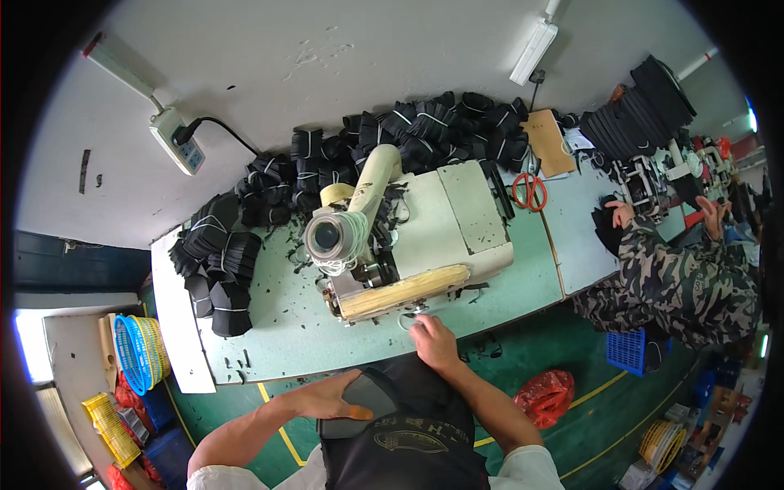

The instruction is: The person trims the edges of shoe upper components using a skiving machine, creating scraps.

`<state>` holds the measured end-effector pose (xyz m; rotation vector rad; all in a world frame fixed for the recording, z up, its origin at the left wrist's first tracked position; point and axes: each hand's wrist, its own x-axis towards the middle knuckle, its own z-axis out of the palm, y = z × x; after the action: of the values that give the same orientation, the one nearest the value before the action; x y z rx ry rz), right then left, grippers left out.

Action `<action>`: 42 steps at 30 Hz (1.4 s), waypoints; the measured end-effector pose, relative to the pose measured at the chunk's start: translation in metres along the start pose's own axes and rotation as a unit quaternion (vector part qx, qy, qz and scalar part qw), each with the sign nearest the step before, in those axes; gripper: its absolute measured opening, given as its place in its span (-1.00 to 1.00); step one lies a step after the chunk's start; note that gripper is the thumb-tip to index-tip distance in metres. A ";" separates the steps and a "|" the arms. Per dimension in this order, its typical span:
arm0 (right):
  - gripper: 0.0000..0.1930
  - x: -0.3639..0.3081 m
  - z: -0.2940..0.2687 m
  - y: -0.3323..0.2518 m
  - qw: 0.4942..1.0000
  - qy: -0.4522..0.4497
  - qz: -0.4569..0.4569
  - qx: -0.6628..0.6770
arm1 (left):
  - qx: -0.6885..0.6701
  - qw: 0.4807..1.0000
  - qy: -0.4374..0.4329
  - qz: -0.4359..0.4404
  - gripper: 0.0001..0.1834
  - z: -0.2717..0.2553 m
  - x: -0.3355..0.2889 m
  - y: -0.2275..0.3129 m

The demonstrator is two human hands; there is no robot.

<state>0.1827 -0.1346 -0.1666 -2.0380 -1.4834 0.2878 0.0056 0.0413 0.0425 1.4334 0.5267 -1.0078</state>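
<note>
Head — left hand [325, 398] gripping grey panel [379, 394], right hand [435, 342] by machine [429, 214]

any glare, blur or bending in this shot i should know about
In the head view, fisheye distortion bows the table's front edge and the corners go black; also in the head view, a bright opening at the left rim washes out to white, while the sewing machine and right hand look fairly sharp.

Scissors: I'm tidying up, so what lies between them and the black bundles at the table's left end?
The head view shows the cream sewing machine, with white cord looped on it, then scrap-strewn tabletop, between the scissors and black bundles.
</note>
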 end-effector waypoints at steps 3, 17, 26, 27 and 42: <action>-0.90 -0.001 0.004 -0.006 0.999 -0.020 0.032 -0.009 | -0.062 0.995 0.083 -0.008 -0.27 0.012 -0.005 -0.026; -0.76 0.029 -0.101 -0.135 0.875 -0.063 0.204 0.434 | -0.522 0.842 0.036 0.127 -0.37 0.008 0.009 -0.019; -0.47 0.001 -0.139 -0.127 0.426 -0.127 0.210 0.871 | 0.116 0.914 0.352 0.168 -0.15 0.019 -0.005 0.019; -0.39 0.010 -0.140 -0.149 0.565 -0.207 0.201 0.773 | 0.098 0.916 0.349 0.172 -0.15 0.016 -0.003 0.010; -0.86 0.022 -0.071 -0.157 0.782 -0.336 0.181 0.493 | -0.050 0.998 0.001 0.025 -0.37 0.027 0.009 -0.057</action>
<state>0.1016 -0.1064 -0.0150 -1.3055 -0.8703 1.6965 -0.0436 0.0216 0.0066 1.3525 0.5327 -0.9282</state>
